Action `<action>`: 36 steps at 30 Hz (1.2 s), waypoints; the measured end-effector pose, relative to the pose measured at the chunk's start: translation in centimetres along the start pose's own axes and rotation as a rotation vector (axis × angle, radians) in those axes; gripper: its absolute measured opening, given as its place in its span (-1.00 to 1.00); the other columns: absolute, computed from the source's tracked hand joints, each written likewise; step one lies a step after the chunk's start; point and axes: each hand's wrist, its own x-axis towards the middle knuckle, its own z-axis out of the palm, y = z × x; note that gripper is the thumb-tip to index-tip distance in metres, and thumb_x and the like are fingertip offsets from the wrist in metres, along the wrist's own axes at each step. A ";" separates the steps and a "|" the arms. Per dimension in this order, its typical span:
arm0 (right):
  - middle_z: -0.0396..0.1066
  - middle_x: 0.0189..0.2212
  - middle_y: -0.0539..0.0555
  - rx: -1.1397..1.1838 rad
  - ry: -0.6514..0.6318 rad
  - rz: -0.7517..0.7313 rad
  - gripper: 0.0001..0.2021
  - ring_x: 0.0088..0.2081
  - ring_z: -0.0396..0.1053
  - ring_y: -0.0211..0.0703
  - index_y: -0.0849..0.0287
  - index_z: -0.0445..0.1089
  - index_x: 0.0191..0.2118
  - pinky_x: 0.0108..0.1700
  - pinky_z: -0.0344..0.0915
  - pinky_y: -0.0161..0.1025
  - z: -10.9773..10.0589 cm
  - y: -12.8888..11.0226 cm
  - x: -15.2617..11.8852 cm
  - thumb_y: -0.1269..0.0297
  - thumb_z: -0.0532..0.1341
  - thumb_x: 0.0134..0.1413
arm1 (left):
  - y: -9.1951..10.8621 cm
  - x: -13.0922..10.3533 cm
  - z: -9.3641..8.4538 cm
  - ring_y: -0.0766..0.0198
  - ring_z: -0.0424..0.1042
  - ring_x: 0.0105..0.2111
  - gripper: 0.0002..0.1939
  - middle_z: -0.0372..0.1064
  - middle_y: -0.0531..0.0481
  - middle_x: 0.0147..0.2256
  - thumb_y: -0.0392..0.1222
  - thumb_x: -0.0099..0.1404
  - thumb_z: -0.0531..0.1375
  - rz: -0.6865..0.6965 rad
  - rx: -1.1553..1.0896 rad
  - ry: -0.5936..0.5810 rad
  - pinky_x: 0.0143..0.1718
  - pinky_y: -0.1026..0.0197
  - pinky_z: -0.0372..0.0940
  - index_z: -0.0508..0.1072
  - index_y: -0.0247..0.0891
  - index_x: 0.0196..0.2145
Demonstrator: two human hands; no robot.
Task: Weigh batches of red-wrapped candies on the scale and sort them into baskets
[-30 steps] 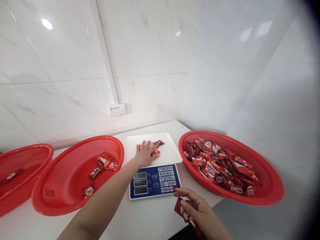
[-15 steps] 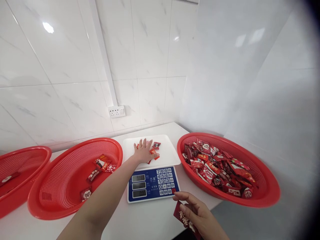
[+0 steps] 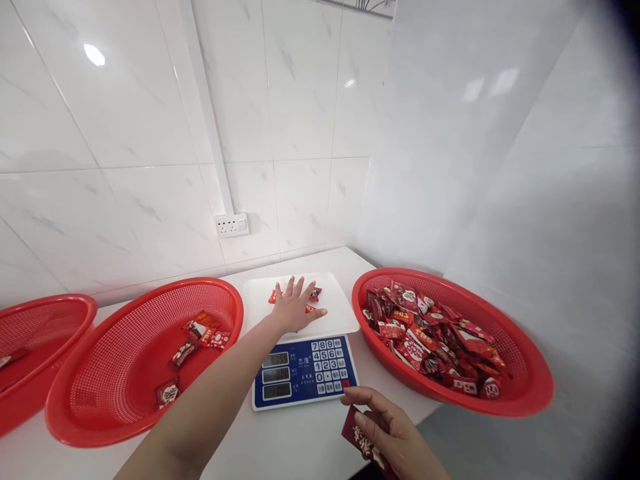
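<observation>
My left hand [image 3: 293,310] is spread palm down over the white tray [image 3: 253,310] of a blue-panelled scale [image 3: 303,373]. Several red packets [image 3: 315,293] lie under and around its fingers, partly hidden. In front of the scale's right corner, my right hand [image 3: 387,427] pinches a dark red packet [image 3: 363,437] with white characters between thumb and fingers. The scale's displays are lit, but their digits are hard to read.
A red basket [image 3: 543,393] on the right holds many red packets. Another red basket [image 3: 65,413], left of the scale, has several packets, and a third [image 3: 50,307] stands at the far left. A socket [image 3: 233,225] is on the tiled wall.
My left hand has shifted slightly right over the tray, its fingers still spread. My right hand keeps the packet and has moved slightly left. The view has shifted a little.
</observation>
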 end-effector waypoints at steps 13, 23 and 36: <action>0.26 0.01 0.16 -0.068 -0.001 -0.199 -0.37 -0.23 0.40 -0.13 -0.04 0.05 0.19 -0.22 0.38 -0.13 4.2 -1.7 1.4 0.10 0.23 -0.02 | 3.9 -14.0 2.4 0.30 0.36 -0.43 -0.53 0.32 0.06 -0.44 -0.13 0.17 0.16 -0.135 -1.151 -0.132 -0.36 0.22 0.29 0.27 -0.23 0.05; 0.15 0.15 0.17 -0.521 -0.070 -0.368 -0.43 0.15 0.11 0.01 0.07 0.13 0.16 0.12 0.15 -0.01 6.4 -2.7 2.6 0.32 0.20 -0.02 | 1.2 -14.9 1.8 0.32 0.32 -0.46 -0.83 0.33 0.06 -0.51 -0.15 0.16 0.16 -0.239 -1.175 0.029 -0.40 0.27 0.22 0.38 -0.31 -0.48; 0.32 0.03 0.13 -0.677 -0.097 -0.431 -0.57 0.02 0.29 -0.06 0.07 0.18 0.13 0.01 0.27 -0.06 5.9 -7.5 7.9 0.13 0.04 0.15 | -1.3 -14.8 -0.6 0.31 0.34 -0.41 -0.77 0.34 0.06 -0.44 -0.04 0.10 0.23 -0.235 -1.317 0.260 -0.36 0.26 0.30 0.37 -0.27 -0.40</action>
